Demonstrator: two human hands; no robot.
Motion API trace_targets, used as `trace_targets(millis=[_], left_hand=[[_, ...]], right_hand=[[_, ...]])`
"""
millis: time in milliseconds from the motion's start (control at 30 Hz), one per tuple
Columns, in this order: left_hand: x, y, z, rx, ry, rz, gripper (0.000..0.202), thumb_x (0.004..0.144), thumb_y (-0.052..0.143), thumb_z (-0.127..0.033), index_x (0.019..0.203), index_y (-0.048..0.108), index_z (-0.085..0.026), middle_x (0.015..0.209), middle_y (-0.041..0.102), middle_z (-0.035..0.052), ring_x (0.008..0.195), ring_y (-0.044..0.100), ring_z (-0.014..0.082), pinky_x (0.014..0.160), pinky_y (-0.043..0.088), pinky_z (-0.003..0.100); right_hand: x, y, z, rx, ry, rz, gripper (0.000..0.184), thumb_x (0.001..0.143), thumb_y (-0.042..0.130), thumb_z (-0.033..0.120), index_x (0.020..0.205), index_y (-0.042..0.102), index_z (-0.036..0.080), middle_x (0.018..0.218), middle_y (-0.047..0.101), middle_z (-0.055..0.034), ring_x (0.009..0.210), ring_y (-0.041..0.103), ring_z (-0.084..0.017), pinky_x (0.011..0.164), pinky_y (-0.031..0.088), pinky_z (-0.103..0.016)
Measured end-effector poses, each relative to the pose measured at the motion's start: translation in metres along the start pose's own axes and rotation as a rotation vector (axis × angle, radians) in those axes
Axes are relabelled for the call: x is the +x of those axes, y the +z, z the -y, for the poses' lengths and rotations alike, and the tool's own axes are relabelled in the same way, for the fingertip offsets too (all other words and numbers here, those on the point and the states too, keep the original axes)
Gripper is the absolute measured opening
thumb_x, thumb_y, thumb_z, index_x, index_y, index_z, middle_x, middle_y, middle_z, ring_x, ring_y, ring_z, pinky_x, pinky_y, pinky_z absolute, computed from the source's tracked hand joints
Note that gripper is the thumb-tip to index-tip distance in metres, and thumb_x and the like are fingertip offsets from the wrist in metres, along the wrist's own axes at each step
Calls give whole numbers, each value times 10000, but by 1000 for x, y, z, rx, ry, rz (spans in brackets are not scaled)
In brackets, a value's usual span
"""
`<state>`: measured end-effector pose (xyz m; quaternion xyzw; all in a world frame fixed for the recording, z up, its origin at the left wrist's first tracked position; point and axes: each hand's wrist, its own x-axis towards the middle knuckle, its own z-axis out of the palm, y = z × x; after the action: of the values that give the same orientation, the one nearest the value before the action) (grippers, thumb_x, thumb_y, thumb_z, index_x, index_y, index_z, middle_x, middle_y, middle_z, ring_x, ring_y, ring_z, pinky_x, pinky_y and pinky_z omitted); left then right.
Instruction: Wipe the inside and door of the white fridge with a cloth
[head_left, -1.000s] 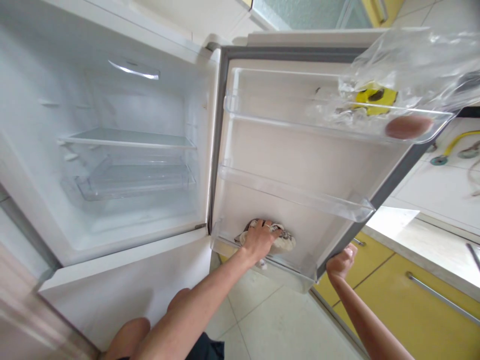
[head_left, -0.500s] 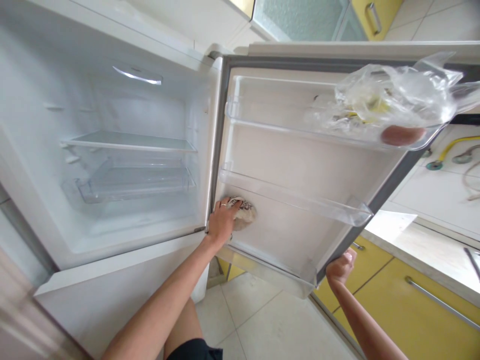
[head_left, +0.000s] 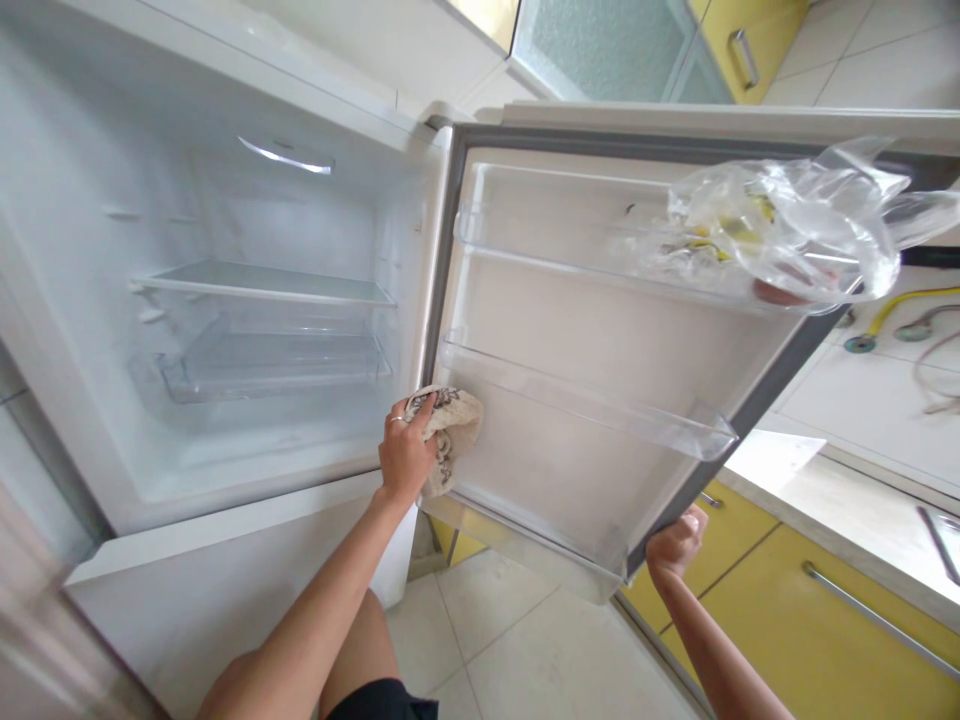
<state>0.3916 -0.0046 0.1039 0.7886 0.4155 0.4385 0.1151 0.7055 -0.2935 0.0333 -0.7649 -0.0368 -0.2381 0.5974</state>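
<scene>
My left hand [head_left: 406, 452] grips a beige patterned cloth [head_left: 454, 428] at the hinge side of the refrigerator door [head_left: 585, 330], low on its inner face. The cloth hangs partly below the fingers and lies against the door's edge. At the door's lower outer corner, my right hand [head_left: 676, 543] is closed around the edge; its fingertips are partly hidden behind it. Clear door shelves [head_left: 600, 395] cross the inner face. On the top one sits a transparent plastic bag [head_left: 787, 225] with yellow and reddish things inside.
To the left stands the open refrigerator compartment [head_left: 277, 225] with a glass shelf [head_left: 262, 280] and a clear tray [head_left: 285, 365]. Yellow cabinets [head_left: 810, 610] and a countertop [head_left: 862, 490] are close behind the door on the right. Tiled floor [head_left: 525, 640] lies below.
My left hand has moved left with the cloth, from the door's inner face to its hinge-side edge. My right hand stays on the door's corner. The view has shifted slightly.
</scene>
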Motion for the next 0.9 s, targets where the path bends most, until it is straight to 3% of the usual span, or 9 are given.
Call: trace_targets(millis=[100, 200, 367, 500, 733, 900], left_hand=[[-9, 3, 9, 22, -50, 146, 588, 921, 574, -151, 1478, 597, -339, 1419, 572, 124, 1228, 619, 295, 983, 563, 410], [-13, 4, 16, -18, -73, 197, 570, 926, 568, -163, 1471, 604, -327, 1396, 582, 130, 1207, 640, 290, 1019, 554, 432], [-16, 4, 23, -314, -114, 61, 552, 866, 608, -151, 1393, 672, -301, 1362, 605, 88, 1236, 653, 253, 1141, 492, 413], [-32, -5, 21, -561, -173, -56, 510, 848, 659, -259, 1355, 700, -283, 1269, 670, 72, 1244, 651, 264, 1143, 497, 422], [-60, -32, 12, -733, -102, 21, 501, 795, 656, -238, 1285, 741, -300, 1353, 678, 56, 1290, 636, 265, 1168, 472, 429], [-67, -39, 10, -815, -140, 50, 464, 790, 676, -302, 1247, 754, -292, 1334, 705, 55, 1307, 632, 283, 1173, 470, 444]], right_hand=[[-1, 0, 1, 3, 7, 2, 193, 889, 293, 376, 828, 443, 270, 841, 497, -26, 775, 468, -267, 679, 321, -412], [-2, -1, 1, -2, 12, 5, 191, 887, 292, 382, 834, 441, 274, 847, 494, -31, 794, 472, -278, 681, 326, -421], [-3, -2, 2, -9, 10, 9, 192, 881, 300, 399, 825, 436, 275, 832, 490, -34, 788, 474, -282, 685, 334, -431], [-4, -2, 4, -6, 13, 3, 201, 875, 297, 412, 828, 437, 275, 801, 467, -27, 778, 458, -279, 694, 329, -431], [-12, -6, 12, 49, 28, 3, 244, 860, 315, 434, 828, 474, 252, 850, 494, -25, 859, 493, -265, 768, 391, -410], [-20, -24, 19, 140, 66, 0, 228, 772, 512, 456, 819, 495, 233, 780, 494, 5, 788, 506, -231, 768, 456, -397]])
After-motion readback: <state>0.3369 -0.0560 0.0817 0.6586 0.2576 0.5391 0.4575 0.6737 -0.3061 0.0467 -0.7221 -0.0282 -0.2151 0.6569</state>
